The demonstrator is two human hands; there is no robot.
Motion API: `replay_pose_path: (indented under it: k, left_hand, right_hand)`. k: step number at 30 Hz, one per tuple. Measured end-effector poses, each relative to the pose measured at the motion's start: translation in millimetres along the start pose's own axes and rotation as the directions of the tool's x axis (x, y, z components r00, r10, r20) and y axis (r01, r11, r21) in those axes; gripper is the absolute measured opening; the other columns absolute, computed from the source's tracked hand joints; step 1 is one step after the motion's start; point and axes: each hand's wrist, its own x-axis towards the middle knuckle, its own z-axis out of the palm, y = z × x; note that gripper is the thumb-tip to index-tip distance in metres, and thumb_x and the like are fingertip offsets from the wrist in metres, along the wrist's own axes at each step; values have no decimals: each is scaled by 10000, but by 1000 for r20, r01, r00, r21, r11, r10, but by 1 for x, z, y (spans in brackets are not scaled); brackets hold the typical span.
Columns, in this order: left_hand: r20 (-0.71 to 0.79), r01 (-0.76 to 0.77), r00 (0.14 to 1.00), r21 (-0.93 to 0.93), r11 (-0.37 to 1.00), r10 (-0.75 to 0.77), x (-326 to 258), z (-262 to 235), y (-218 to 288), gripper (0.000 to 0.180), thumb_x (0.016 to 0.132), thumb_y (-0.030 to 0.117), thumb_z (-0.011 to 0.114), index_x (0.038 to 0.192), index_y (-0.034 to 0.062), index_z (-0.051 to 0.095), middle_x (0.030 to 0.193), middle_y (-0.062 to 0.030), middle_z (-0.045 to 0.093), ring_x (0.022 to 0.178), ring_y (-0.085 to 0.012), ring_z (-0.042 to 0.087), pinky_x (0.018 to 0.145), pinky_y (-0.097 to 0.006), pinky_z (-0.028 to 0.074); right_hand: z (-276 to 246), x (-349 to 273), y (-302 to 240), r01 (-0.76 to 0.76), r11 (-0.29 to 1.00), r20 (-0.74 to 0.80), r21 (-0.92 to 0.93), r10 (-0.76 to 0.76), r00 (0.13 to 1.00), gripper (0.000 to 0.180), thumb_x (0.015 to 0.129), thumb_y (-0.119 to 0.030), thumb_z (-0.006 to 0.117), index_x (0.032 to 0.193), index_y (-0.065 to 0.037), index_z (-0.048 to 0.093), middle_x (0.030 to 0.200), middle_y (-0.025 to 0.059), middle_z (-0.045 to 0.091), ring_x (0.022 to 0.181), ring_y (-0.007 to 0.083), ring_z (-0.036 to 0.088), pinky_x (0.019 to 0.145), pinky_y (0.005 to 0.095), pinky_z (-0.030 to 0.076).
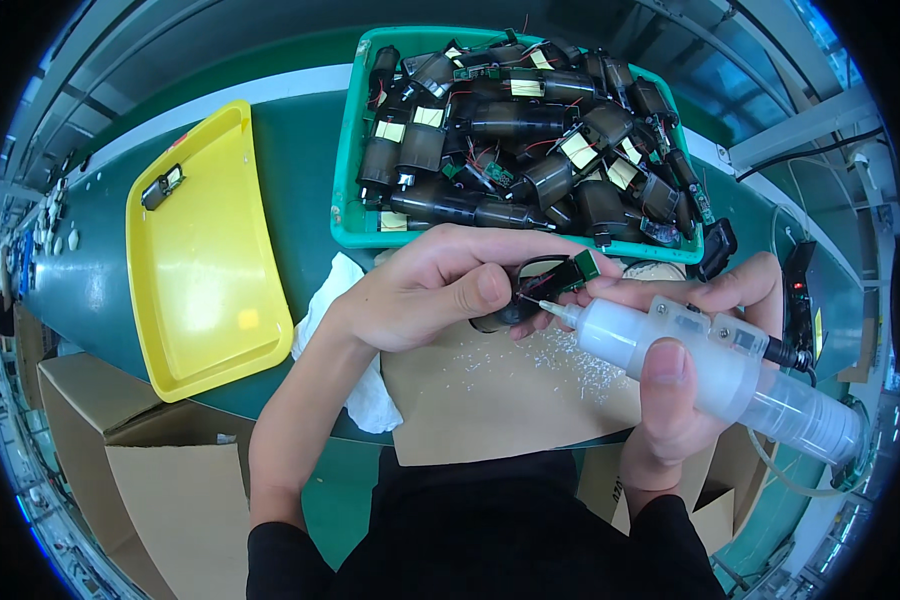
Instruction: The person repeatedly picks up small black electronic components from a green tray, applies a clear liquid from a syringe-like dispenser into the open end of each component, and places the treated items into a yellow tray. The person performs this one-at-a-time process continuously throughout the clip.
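My left hand (450, 285) is closed round a small dark plastic housing (505, 315) with a green circuit board (587, 265) at its upper end. In my right hand (690, 370) is a clear and white dispensing syringe (660, 350), gripped along its barrel with the thumb on the near side. Its narrow tip points left and meets the housing, or comes very close to it, beside my left thumb. My fingers hide much of the housing. Under both hands lies a sheet of brown cardboard (470, 400), sprinkled with small white specks.
A green crate (345, 200) behind my hands is heaped with dark housings bearing cream labels and red wires. To the left, a yellow tray (205, 290) carries one small dark part (162, 187). White cloth (370, 390) lies beside the cardboard. An open carton (170, 480) stands lower left.
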Motion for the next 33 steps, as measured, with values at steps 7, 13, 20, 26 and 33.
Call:
replay_pose_path:
  k: [7,13,20,26,33]
  left_hand:
    - [-1,-14,1000,21,1000,14,-4,-6,-8,601,811,329,583,1227,-99,517,1219,-226,562,938,-200,628,703,-270,521]
    - [-1,-32,999,39,999,32,-3,-5,-8,686,828,459,597,1226,-95,520,1208,-204,576,917,-180,626,694,-262,510]
    - [-8,-27,1000,62,998,27,-2,-1,-3,775,805,558,596,1207,-102,534,1183,-193,591,872,-161,625,668,-257,506]
    - [-12,-20,1000,74,997,21,-1,2,0,783,796,568,591,1186,-109,547,1172,-198,597,925,-190,636,686,-260,525]
    - [-33,6,999,132,991,-2,-1,1,0,810,788,612,585,1184,-95,557,1161,-204,601,965,-215,635,683,-266,543]
  right_hand:
    - [2,1,2,27,999,6,-42,-26,1000,515,796,-356,682,932,-19,317,763,239,652,696,312,679,782,432,555]
    - [1,0,0,-3,997,4,-78,3,1000,516,798,-362,677,930,-17,317,759,237,652,696,311,679,792,437,552]
    - [3,-1,3,0,998,-48,-57,-3,999,557,779,-414,693,925,-31,316,733,232,650,700,297,683,809,442,544]
    - [1,-4,2,-17,998,-61,-68,13,998,576,763,-439,701,942,-45,322,716,210,650,705,288,686,819,449,540]
    - [3,-5,4,-38,998,-87,-59,33,996,587,756,-450,706,945,-49,322,711,196,650,700,279,686,830,456,535]
